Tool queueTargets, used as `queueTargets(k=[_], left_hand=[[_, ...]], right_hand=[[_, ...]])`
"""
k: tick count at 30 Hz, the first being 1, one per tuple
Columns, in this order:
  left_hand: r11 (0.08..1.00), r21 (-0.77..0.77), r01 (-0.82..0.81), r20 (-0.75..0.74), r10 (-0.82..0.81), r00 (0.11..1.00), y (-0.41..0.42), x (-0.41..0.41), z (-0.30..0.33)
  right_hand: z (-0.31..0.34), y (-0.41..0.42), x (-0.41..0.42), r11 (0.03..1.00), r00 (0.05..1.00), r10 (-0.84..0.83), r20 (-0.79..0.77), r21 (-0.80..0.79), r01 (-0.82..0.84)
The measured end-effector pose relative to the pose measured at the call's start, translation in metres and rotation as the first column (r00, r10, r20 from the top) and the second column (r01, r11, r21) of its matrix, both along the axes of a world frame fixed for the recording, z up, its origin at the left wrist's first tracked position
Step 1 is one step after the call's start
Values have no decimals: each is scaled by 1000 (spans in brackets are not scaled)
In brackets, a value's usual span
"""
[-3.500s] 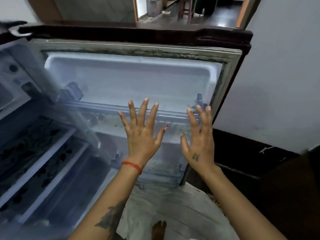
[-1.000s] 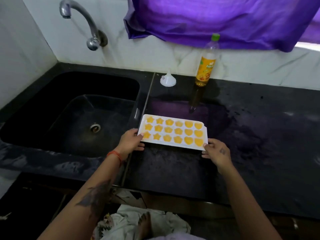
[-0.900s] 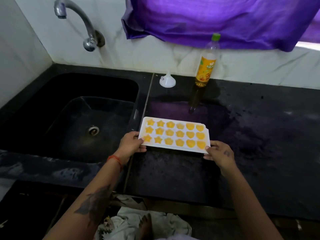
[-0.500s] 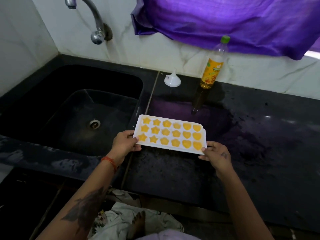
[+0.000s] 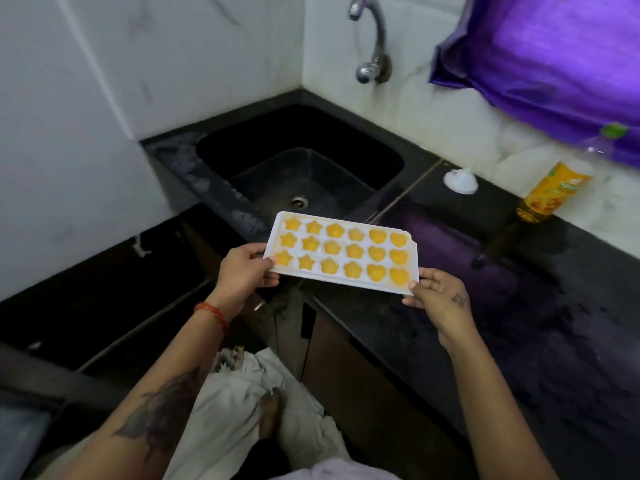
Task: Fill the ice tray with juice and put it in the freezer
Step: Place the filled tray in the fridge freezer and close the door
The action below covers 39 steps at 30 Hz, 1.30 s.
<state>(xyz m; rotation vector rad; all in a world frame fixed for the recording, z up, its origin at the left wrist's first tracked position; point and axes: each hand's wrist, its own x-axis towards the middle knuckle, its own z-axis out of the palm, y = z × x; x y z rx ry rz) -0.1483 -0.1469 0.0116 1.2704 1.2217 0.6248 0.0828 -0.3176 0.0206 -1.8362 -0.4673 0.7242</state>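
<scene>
Head view shows the ice tray [image 5: 341, 252] held in the air, off the counter [image 5: 519, 323], above its front edge near the sink [image 5: 301, 161]. Every star, flower and heart pocket brims with orange juice. It looks like light, fairly stiff white plastic, but the liquid sits open and shallow, so any tilt or jolt would likely spill it; the short ends are the sensible places to hold, keeping it level. The left hand [image 5: 244, 275] pinches the tray's left end, thumb on the rim, fingers curled beneath. The right hand [image 5: 438, 299] grips the near right corner the same way. Against the counter's back edge stand the juice bottle [image 5: 550, 192] and a white funnel [image 5: 460, 181]. No freezer is visible here.
</scene>
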Motion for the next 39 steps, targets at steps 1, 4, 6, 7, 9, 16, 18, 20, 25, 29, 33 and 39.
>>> queueTargets(k=[1, 4, 6, 7, 9, 16, 18, 20, 25, 29, 33, 39], left_hand=[[999, 4, -42, 2, 42, 999, -9, -16, 2], [986, 8, -167, 1, 167, 986, -36, -65, 7], [966, -3, -259, 11, 259, 966, -55, -99, 9], [953, -10, -301, 17, 301, 953, -64, -116, 9], [923, -32, -384, 25, 385, 923, -84, -149, 9], [760, -69, -646, 57, 650, 758, -156, -260, -1], [706, -62, -706, 64, 708, 703, -177, -291, -4], [649, -60, -758, 65, 761, 646, -200, -321, -6], [517, -60, -854, 76, 855, 512, -257, -395, -5], [409, -50, -911, 85, 911, 404, -305, -446, -3], [299, -36, -954, 38, 954, 298, -351, -491, 0], [152, -14, -988, 39, 988, 151, -412, -545, 3]], right_hand=[[1, 2, -8, 999, 999, 41, 8, 4, -41], [3, 8, -38, 985, 985, 171, 11, 9, -171], [4, 13, -62, 962, 962, 272, 7, 3, -272], [5, 16, -74, 947, 947, 320, 9, 0, -320], [5, 21, -99, 914, 914, 405, 13, -2, -405], [-3, 46, -199, 733, 732, 681, 24, -26, -680], [-5, 50, -234, 675, 674, 738, 29, -36, -737], [-7, 50, -270, 618, 617, 786, 29, -27, -786], [-6, 40, -360, 471, 471, 882, 6, -20, -882], [-7, 27, -429, 354, 353, 935, 19, -31, -935], [-9, 9, -496, 242, 242, 970, 4, -15, -970], [-9, -10, -587, 39, 38, 999, -35, 27, -999]])
